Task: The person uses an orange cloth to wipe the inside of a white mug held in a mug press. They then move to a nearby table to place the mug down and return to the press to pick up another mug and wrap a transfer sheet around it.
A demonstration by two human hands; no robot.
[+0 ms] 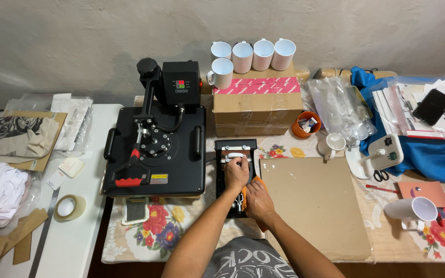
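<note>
Large black flat heat press machine (155, 152) sits left of the small black mug press (235, 177). Left hand (236, 172) grips the mug press's white handle (234, 156), fingers curled tight. Right hand (257, 202) is closed on an orange cloth (245, 195) at the mug press's right edge. Brown cardboard sheet (315, 203) lies just right of the mug press; white ceramic mug (413, 212) on its side well right.

The person wears a grey shirt (248, 260) with white print; both forearms are bare.
</note>
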